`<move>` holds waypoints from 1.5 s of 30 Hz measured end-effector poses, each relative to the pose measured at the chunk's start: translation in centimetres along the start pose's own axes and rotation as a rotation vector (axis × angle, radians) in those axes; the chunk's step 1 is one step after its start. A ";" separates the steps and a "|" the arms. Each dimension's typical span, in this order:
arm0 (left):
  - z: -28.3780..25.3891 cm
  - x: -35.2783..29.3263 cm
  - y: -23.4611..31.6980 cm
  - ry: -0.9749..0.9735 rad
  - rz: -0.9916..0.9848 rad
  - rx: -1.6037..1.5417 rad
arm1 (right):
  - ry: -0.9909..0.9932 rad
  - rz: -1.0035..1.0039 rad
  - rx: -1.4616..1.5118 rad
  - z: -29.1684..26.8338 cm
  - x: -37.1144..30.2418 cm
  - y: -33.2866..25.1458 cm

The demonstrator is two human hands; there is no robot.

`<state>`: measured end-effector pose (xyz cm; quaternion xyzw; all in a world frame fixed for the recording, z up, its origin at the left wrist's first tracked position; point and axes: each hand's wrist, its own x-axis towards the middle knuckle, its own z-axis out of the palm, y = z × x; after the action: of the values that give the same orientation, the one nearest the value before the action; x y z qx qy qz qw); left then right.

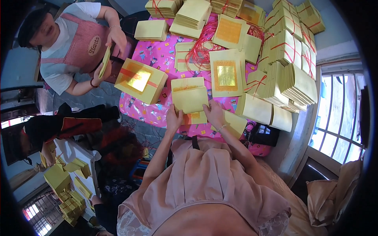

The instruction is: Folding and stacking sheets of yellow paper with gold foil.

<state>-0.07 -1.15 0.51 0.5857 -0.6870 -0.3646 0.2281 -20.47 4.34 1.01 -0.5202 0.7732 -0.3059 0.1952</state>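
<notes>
Between 2 hands [173, 118] [214, 114], smooth rectangular yellow paper [190, 100]

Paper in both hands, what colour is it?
The paper is pale yellow, clearest in the head view.

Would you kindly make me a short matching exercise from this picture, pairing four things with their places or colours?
Things:
1. Yellow paper
2. Patterned tablecloth
3. Loose red strings
4. Thick gold-panelled stack

Places or colours:
A. Tangled among the paper stacks
B. Nearest the aproned co-worker
C. Between the person's left hand and right hand
D. Pink

Pairs: 1-C, 2-D, 3-A, 4-B
</notes>
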 end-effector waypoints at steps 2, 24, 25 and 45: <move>0.2 0.1 -0.1 0.003 0.003 0.023 | -0.019 0.052 0.024 0.6 -0.2 0.3; 1.3 0.6 -0.5 0.050 -0.132 -0.011 | -0.263 0.258 -0.120 0.7 1.7 -0.1; 1.4 0.5 -0.5 0.043 -0.143 -0.016 | -0.264 0.260 -0.121 0.7 1.7 0.0; 1.1 0.4 -0.2 0.051 -0.130 0.032 | -0.348 0.330 -0.096 0.7 2.8 -0.1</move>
<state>-0.90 -1.31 -0.38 0.6418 -0.6472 -0.3525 0.2118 -21.04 1.49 0.64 -0.4403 0.8160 -0.1387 0.3479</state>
